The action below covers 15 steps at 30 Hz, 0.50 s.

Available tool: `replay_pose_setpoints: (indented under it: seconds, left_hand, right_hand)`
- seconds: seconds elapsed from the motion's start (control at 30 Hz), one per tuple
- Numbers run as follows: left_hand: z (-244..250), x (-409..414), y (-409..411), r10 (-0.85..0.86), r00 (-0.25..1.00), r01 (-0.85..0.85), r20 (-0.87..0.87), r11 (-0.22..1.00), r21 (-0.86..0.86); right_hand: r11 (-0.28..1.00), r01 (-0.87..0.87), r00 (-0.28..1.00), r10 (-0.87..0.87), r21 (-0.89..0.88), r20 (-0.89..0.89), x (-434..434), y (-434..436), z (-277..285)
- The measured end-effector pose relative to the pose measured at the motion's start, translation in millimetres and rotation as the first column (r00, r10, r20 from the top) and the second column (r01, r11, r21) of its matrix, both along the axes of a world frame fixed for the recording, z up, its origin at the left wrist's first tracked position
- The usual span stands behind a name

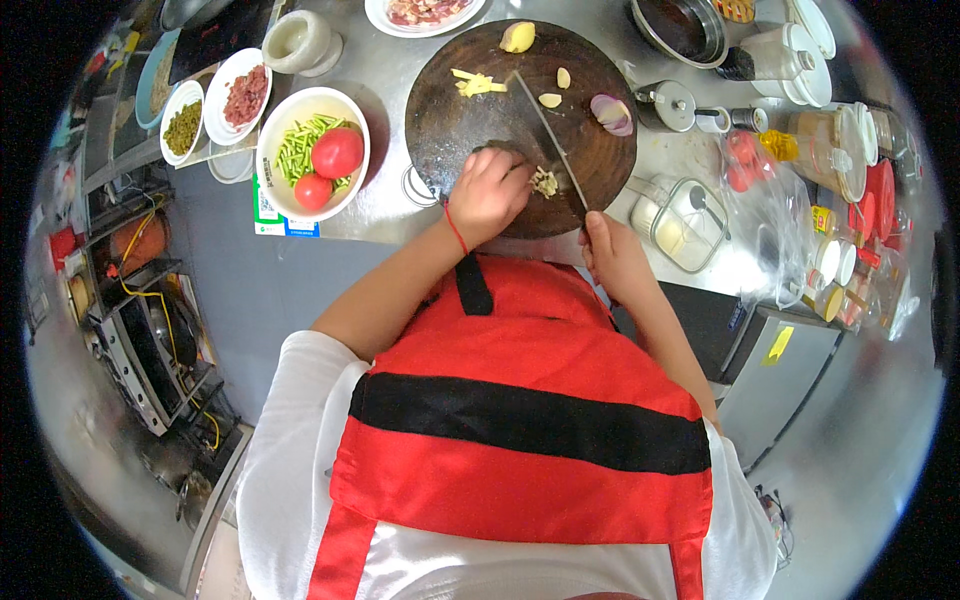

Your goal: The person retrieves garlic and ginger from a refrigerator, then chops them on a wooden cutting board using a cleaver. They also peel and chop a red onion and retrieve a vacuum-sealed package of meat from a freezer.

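Note:
On the round wooden chopping board (465,112), my left hand (490,189) rests with curled fingers over something dark green, mostly hidden. Right beside its fingertips lies a small heap of pale chopped pieces (544,182). My right hand (611,251) grips the handle of a kitchen knife (553,141), its blade pointing away across the board, right of the heap. Beyond the blade are two peeled garlic cloves (550,100), a piece of ginger (518,37) and a cut red onion piece (612,115). Yellowish strips (478,84) lie left of the knife's tip.
Left of the board, a white bowl (264,166) holds chopped green pieces and two tomatoes (337,153). Plates of meat, a small dish and a stone mortar (298,43) stand beyond. At right are a metal pot (666,106), a glass container (689,225), a plastic bag and several jars.

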<state>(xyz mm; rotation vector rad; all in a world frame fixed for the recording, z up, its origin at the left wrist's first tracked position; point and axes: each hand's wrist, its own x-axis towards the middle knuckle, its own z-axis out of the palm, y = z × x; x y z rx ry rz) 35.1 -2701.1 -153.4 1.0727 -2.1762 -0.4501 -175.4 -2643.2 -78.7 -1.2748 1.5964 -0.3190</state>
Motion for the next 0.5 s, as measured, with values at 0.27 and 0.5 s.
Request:
replay_pose_setpoints:
  seconds: [0.27,0.5]
  left_hand:
    - [1,-9,4,-0.076,0.996,0.075,0.041,0.997,0.031]
    - [-3,-13,0,0.010,0.992,-0.009,0.129,1.000,-0.006]
  right_hand:
    - [1.000,0.022,0.999,-0.022,0.020,-0.027,-13,4,-19]
    - [0.999,0.019,1.000,-0.018,0.029,-0.022,-9,5,-22]
